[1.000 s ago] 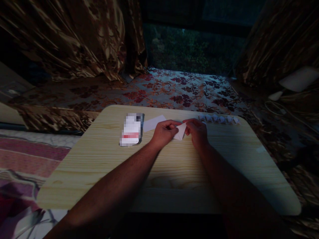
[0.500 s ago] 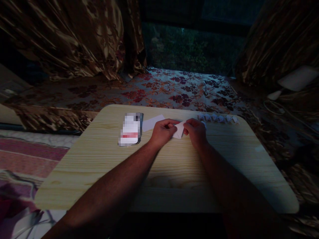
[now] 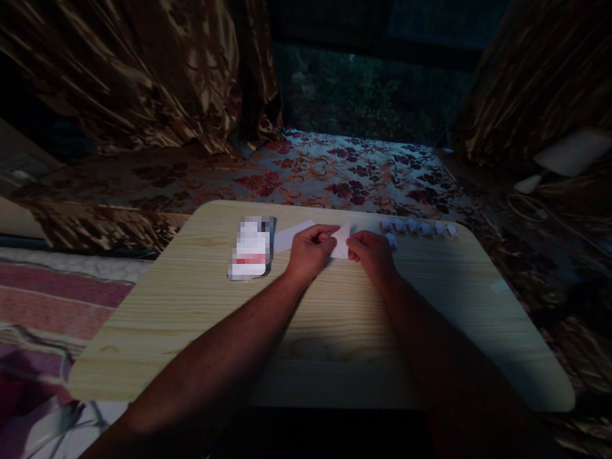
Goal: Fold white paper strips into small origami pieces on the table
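A small white folded paper (image 3: pixel 341 243) lies between my two hands on a light wooden table (image 3: pixel 329 319). My left hand (image 3: pixel 308 252) pinches its left side, fingers curled. My right hand (image 3: pixel 373 252) pinches its right side, fingers closed on it. Part of the paper is hidden under my fingers.
A row of several small folded white paper pieces (image 3: pixel 418 227) lies along the far right edge. A flat white paper strip (image 3: pixel 289 236) and a white packet with a red band (image 3: pixel 251 252) lie to the left. Flowered cloth and curtains surround the table.
The paper's tip has turned from pointing toward me to pointing up and away. Both hands shifted slightly toward the far edge, still gripping it.
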Tool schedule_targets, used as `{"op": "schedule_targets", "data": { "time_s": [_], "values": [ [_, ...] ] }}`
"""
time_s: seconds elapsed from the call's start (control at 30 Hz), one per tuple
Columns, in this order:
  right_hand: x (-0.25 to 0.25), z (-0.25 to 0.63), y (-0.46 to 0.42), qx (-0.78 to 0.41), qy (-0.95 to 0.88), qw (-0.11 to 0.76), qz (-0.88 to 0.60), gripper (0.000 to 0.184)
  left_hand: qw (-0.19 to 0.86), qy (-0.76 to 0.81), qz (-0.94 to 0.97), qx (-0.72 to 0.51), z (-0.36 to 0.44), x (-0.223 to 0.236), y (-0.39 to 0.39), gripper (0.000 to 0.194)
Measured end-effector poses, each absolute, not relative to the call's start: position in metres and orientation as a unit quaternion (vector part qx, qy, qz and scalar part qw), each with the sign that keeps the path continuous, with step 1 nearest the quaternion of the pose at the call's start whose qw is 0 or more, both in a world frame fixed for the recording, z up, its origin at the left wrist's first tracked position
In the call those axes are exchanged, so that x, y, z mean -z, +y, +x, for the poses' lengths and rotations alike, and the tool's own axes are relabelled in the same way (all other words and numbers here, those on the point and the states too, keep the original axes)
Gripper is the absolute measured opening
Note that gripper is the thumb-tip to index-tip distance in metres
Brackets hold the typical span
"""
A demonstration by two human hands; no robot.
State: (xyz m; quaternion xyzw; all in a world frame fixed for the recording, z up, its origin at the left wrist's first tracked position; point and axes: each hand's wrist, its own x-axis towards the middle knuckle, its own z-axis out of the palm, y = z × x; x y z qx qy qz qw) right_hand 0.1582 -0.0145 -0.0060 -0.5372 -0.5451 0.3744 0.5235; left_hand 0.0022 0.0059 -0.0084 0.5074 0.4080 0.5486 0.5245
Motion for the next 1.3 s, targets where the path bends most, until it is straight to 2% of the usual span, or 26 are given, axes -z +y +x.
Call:
{"op": "schedule_targets", "data": {
  "time_s": [0.2, 0.37, 0.5, 0.6, 0.87, 1.1, 1.3],
  "values": [
    [0.0069, 0.1590, -0.0155, -0.346, -0.559, 0.522, -0.544, 0.023, 0.531, 0.402, 0.506, -0.548, 0.0026, 0.0077, 0.0067, 0.027],
    [0.0101, 0.1601, -0.0132, -0.353, -0.554, 0.533, -0.533, 0.025, 0.553, 0.384, 0.503, -0.542, 0.0027, 0.0056, 0.0060, 0.039],
    [0.0124, 0.1574, -0.0117, -0.363, -0.522, 0.563, -0.528, 0.014, 0.544, 0.402, 0.497, -0.544, 0.0031, 0.0056, 0.0063, 0.040],
    [0.0122, 0.1544, -0.0125, -0.358, -0.514, 0.587, -0.513, 0.027, 0.539, 0.414, 0.488, -0.548, 0.0034, 0.0065, 0.0074, 0.037],
    [0.0093, 0.1529, -0.0146, -0.366, -0.521, 0.567, -0.523, 0.031, 0.545, 0.409, 0.485, -0.547, 0.0033, 0.0031, 0.0051, 0.034],
    [0.0079, 0.1558, -0.0143, -0.371, -0.542, 0.550, -0.516, 0.008, 0.540, 0.415, 0.508, -0.528, 0.0031, 0.0002, 0.0023, 0.025],
    [0.0040, 0.1554, -0.0169, -0.380, -0.559, 0.543, -0.499, 0.011, 0.542, 0.415, 0.507, -0.527, 0.0028, 0.0053, 0.0047, 0.024]
  ]
}}
